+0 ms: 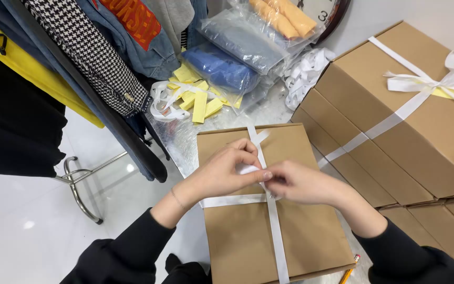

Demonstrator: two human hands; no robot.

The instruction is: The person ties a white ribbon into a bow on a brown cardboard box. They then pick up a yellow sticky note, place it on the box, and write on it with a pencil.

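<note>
Left hand [222,171] pinches a fold of white ribbon [274,221] between thumb and fingers at the middle of the brown cardboard box [243,231]. Right hand [300,183] meets it from the right, fingertips closed on the same ribbon at the point where the two bands cross. Both hands grasp ribbon only; neither grips the box.

Largest first. Stack of brown cartons [411,142], right and far: flat, lids shut, contents hidden. Top carton is already bound with crossed white ribbon and carries a finished bow [426,84] over a yellow slip.

Box in hand, near centre, lies flat on a sheet of bubble wrap [177,134]. Lid shut, contents not visible. Judgement: stiff board, square edges, holds its shape under the ribbon's pull; weight cannot be told. Best hold for lifting looks to be the two long edges, not the ribbon.

Clear plastic bags [237,47], far centre: one holds folded blue cloth, one greyish-blue, one orange. Soft and likely slippery in the film.

Hanging clothes [95,58], far left, on a rack with a chrome foot [80,184].

Ribbon: thin, flat, limp, probably smooth enough to slip unless kept taut; pinch it close to the crossing. Loose white ribbon lengths [306,71] lie beyond.

Yellow paper slips [198,100] in a loose heap, far of the box. Pencil tip [350,271], near right.
</note>
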